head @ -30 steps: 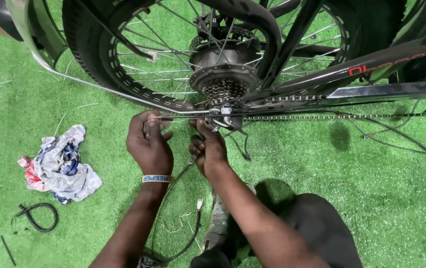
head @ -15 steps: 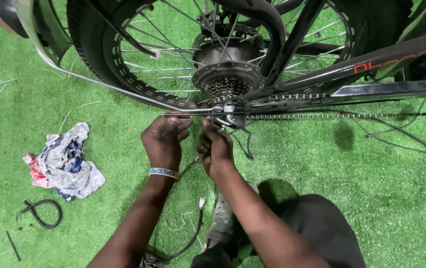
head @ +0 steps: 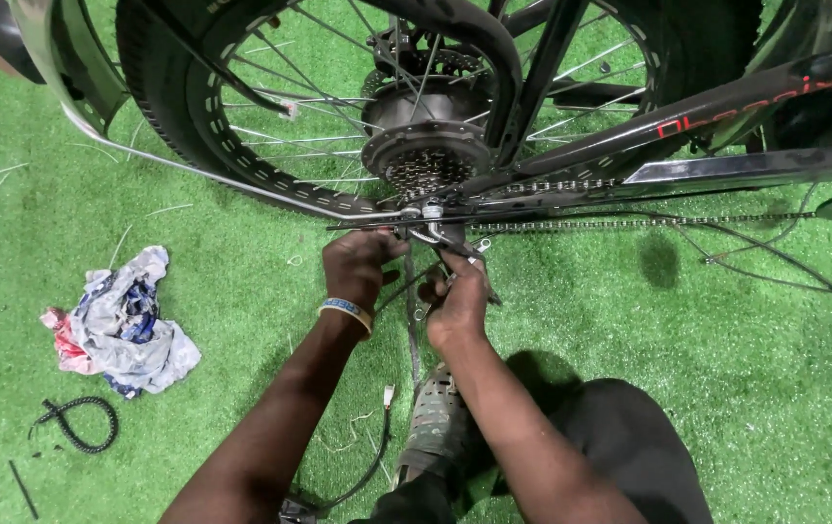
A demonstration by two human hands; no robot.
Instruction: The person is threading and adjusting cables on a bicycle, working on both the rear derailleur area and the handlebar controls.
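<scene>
Under the rear hub [head: 425, 131] of the bicycle on the green turf [head: 241, 281], both hands have crept slightly closer together at the axle fitting [head: 432, 225], left hand [head: 358, 270] and right hand [head: 456, 296] each closed around small hardware there.

above hands: wheel [head: 241, 126], gears [head: 425, 170] and chain [head: 629, 223] block the way | right: thin cables [head: 775, 262] cross the grass | left: grass [head: 241, 281] open up to rag [head: 125, 325] and black loop [head: 81, 422]
</scene>
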